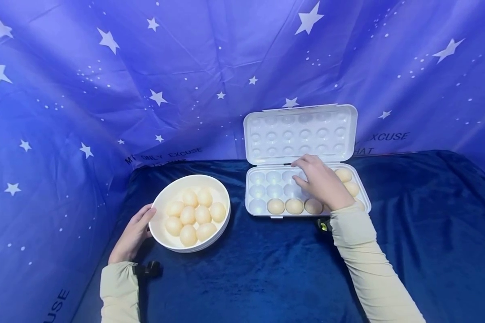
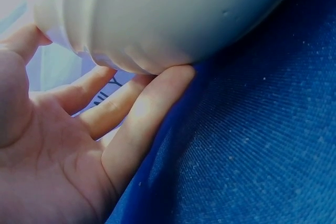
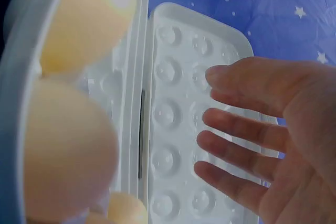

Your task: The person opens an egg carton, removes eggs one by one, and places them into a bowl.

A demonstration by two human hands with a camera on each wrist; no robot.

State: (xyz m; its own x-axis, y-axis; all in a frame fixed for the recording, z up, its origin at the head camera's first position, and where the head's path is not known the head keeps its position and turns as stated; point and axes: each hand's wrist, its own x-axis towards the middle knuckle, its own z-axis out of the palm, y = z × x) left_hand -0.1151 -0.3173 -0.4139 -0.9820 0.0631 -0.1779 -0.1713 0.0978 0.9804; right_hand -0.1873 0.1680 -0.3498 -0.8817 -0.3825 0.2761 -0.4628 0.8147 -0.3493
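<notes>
On the left of the head view, my left hand (image 1: 130,234) holds a white bowl (image 1: 182,183), thumb at the rim. In the left wrist view its fingers press against the underside of the bowl (image 2: 157,19). Several pale brown eggs (image 1: 188,215) lie inside. My right hand (image 1: 325,183) hovers over a white plastic egg box (image 1: 257,192), covering some of its cups. Its fingers hold nothing in the right wrist view, where they are spread apart before the lid (image 3: 167,114). More eggs (image 1: 276,206) fill part of the front row and the box's right end.
The box's dimpled lid (image 1: 299,134) stands raised at the back, near a purple star-printed cloth (image 1: 210,54). Dark blue fabric (image 1: 246,273) covers the table. Small black devices (image 1: 152,269) are worn at the wrists.
</notes>
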